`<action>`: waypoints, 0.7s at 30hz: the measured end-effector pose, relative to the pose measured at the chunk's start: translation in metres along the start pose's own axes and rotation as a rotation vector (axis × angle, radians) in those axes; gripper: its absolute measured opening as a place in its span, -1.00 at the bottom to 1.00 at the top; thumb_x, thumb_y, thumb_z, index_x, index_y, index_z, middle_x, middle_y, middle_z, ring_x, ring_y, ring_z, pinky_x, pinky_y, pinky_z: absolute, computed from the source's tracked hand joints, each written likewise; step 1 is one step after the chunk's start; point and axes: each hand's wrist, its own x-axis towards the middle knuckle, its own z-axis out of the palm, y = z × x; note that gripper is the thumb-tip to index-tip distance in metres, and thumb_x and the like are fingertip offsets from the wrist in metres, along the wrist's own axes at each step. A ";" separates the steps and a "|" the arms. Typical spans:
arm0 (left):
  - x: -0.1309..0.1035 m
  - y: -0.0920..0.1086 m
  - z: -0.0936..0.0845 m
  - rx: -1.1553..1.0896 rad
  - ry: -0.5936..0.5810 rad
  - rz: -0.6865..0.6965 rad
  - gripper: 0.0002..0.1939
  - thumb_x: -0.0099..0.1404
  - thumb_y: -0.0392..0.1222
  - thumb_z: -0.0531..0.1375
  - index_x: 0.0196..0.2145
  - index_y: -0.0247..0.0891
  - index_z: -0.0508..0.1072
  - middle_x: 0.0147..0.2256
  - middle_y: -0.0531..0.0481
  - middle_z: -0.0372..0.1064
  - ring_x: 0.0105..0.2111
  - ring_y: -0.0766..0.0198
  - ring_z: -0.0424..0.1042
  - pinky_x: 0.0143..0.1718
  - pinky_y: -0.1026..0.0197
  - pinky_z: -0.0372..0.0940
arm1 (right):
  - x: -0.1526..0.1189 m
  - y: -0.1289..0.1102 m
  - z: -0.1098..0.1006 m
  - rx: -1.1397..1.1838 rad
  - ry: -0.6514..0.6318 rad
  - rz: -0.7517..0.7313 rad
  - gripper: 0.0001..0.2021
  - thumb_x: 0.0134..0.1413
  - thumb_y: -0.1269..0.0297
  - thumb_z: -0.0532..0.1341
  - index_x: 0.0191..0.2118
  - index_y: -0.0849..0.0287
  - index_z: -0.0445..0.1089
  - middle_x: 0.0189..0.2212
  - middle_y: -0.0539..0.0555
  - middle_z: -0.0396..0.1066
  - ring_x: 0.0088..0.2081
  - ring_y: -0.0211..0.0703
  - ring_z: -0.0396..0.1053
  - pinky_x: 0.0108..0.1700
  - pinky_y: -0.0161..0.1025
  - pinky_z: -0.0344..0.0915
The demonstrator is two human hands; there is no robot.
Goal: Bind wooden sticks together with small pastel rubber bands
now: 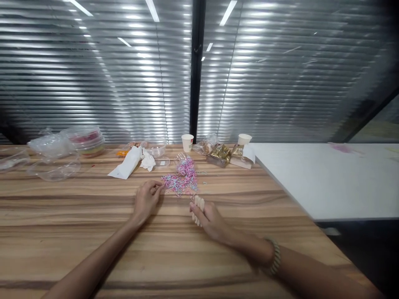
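A pile of small pink, purple and blue pieces (181,180) lies on the wooden table (156,257), partly spilling from a clear bag (184,161). At the pile's left edge is my left hand (148,197), its thumb and index finger pinched together; whatever may be between the fingertips is too small to make out. Just below the pile's right side, my right hand (209,218) is closed around several pale, flat sticks (198,209) held side by side. A patterned band circles my right wrist.
White paper (127,162) and a crumpled tissue (147,160) lie behind my left hand. Clear containers (85,141) stand at the back left. Along the back are a paper cup (187,143), gold wrappers (220,155) and another cup (245,139). A white table (327,182) adjoins at right.
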 end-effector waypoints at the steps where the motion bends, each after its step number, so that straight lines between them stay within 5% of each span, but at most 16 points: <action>1: 0.002 -0.002 -0.001 0.020 0.023 0.015 -0.76 0.20 -0.06 0.09 -0.38 -0.27 0.45 -0.33 -0.05 0.41 -0.28 0.20 0.34 -0.21 0.19 0.18 | -0.001 0.000 0.001 -0.013 -0.008 0.005 -0.34 0.06 -0.15 -0.26 -0.35 0.43 0.24 -0.46 0.02 0.22 -0.48 -0.80 -0.01 -0.39 -0.68 -0.22; 9: -0.001 -0.001 0.002 0.077 -0.062 0.276 -0.81 0.22 -0.15 0.08 -0.33 -0.22 0.46 -0.16 -0.07 0.31 -0.12 0.20 0.25 -0.09 0.14 0.15 | 0.002 -0.002 0.003 -0.012 -0.035 -0.001 -0.32 0.06 -0.17 -0.27 -0.39 0.46 0.22 -0.47 0.02 0.23 -0.49 -0.81 -0.01 -0.39 -0.70 -0.20; 21: -0.001 -0.003 0.008 0.077 -0.128 0.310 -0.82 0.22 -0.13 0.10 -0.38 -0.26 0.43 -0.14 -0.12 0.24 -0.05 0.13 0.16 -0.05 0.08 0.11 | 0.003 -0.003 0.004 -0.130 0.018 -0.015 -0.40 0.09 -0.09 -0.22 -0.40 0.44 0.21 -0.46 0.00 0.18 -0.48 -0.77 -0.15 -0.38 -0.65 -0.26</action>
